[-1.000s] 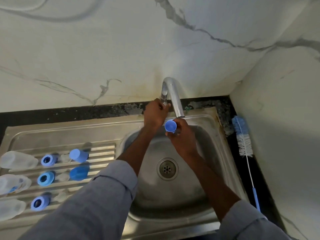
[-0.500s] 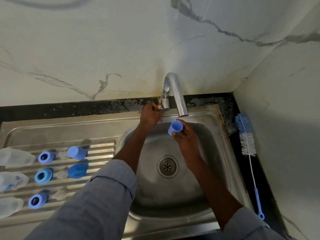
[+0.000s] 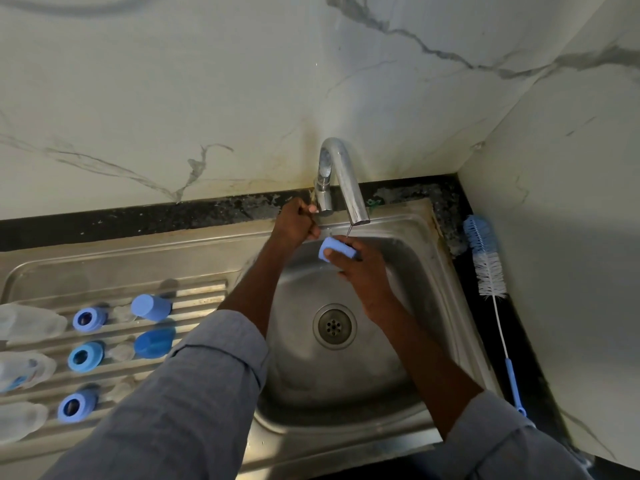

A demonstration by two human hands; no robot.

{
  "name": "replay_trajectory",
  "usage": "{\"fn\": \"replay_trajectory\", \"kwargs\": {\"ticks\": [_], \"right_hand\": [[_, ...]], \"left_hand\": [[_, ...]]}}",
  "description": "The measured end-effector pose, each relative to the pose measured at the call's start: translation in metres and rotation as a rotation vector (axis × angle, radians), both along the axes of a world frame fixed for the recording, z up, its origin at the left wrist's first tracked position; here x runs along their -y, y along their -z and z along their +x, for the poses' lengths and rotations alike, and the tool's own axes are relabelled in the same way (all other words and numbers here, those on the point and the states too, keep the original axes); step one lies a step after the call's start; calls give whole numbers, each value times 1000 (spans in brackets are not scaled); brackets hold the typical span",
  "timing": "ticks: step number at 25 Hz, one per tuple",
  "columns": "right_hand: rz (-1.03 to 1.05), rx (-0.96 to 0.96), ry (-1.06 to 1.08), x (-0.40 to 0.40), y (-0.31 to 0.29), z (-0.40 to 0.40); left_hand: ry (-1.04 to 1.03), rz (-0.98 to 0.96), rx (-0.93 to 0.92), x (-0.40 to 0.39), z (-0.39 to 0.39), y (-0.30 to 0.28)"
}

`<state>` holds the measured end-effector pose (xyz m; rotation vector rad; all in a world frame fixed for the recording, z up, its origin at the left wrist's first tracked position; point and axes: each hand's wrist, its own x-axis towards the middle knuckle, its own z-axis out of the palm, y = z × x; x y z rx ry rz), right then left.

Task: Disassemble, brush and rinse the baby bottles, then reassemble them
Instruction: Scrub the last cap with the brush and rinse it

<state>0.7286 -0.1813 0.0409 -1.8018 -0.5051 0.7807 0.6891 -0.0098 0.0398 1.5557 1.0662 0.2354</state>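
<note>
While pinched wet in right hand (image 3: 363,275) under faucet (image 3: 346,181), blue bottle cap (image 3: 336,250) liable to slip; left hand (image 3: 294,225) curled on tap handle.

Views: you have one, the wide-angle camera on your head.
Position: above the near edge of the sink (image 3: 408,424), close over your own forearms.
Facing: forward and steeply down, toward the faucet (image 3: 341,178) and the marble wall (image 3: 207,98) at the far side.
Reach: the draining board (image 3: 204,292) fills the left, the side wall the right.
Shared area: none, as there is no second view.
</note>
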Motion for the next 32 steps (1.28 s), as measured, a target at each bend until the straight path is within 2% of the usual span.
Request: {"fn": "replay_trajectory", "kwargs": {"ticks": [2, 3, 7, 8, 9, 10, 12, 13, 14, 15, 17, 20, 22, 24, 25, 28, 30, 32], "right_hand": [[-127, 288, -84, -9, 1, 6], [-170, 348, -58, -12, -1, 9], [-126, 817, 69, -21, -3, 1], [-88, 822, 86, -22, -2, 0], [-25, 685, 105, -21, -2, -3], [61, 404, 141, -21, -4, -5], [364, -352, 261, -19, -10, -11], [484, -664, 351, -17, -14, -15], [536, -882, 422, -14, -16, -16], [547, -1033, 456, -12, -19, -17], [552, -1205, 455, -12, -24, -13], [571, -1258, 512, -21, -27, -6], [538, -1200, 475, -22, -26, -4], [427, -1003, 394, -16, -20, -4], [343, -814, 339, -13, -15, -4], [150, -80, 182, -5, -9, 1], [123, 193, 83, 2, -9, -4], [109, 383, 32, 8, -10, -13]], "left_hand": [[6, -9, 4, -3, 0, 3], [8, -14, 14, -4, 0, 4], [-9, -15, 44, -6, 2, 9], [-10, 3, 39, -6, 2, 9], [-7, 20, 34, -7, 2, 9], [0, 25, 30, -7, 2, 9], [18, 10, 30, -6, 0, 7], [22, -9, 36, -5, 0, 6], [18, -32, 47, -4, 0, 4], [11, -50, 62, -4, 0, 3], [9, -54, 65, -2, 0, 0], [29, -35, 46, 0, -2, -5], [27, -29, 38, 0, -2, -6], [19, -45, 39, -1, -3, -7], [14, -50, 47, -1, -4, -6], [10, -48, 73, 0, -3, -4], [27, -42, 54, -2, -3, -3], [44, -21, 24, -5, -4, -2]]}}
